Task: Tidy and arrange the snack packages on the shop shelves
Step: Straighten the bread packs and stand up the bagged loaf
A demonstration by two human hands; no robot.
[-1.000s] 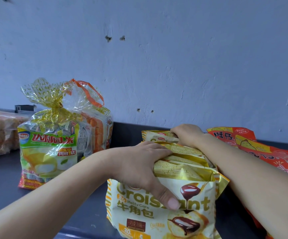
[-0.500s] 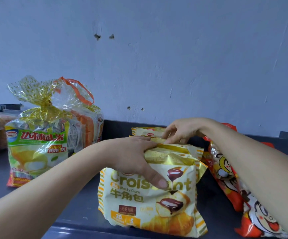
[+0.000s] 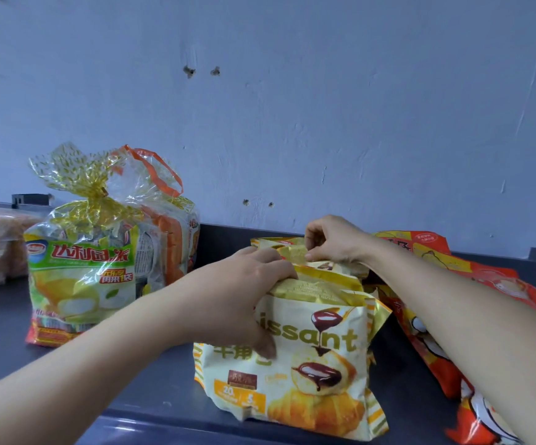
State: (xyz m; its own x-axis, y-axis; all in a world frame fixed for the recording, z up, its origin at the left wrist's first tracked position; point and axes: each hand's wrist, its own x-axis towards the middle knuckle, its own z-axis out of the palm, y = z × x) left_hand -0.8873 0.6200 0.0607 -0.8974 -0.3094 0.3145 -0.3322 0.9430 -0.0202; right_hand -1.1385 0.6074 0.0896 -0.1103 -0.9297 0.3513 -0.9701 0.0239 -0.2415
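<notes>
On the dark shelf [image 3: 0, 316] a row of yellow croissant bags [image 3: 321, 285] stands upright, front to back, beside red-orange packs [image 3: 501, 284]. The left hand [image 3: 238, 303] grips the front bag [image 3: 308, 364], fingers curled over its top and thumb on its face; the right hand [image 3: 334, 240] pinches the seam of a rear bag [image 3: 287, 252]. The bags look light, puffy and slippery, so the stiff crimped top seems the surest hold.

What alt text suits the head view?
On a shelf, the left hand grips the front croissant bag while the right hand pinches a rear bag. A tied cake bag stands left; orange snack bags lie right.
</notes>
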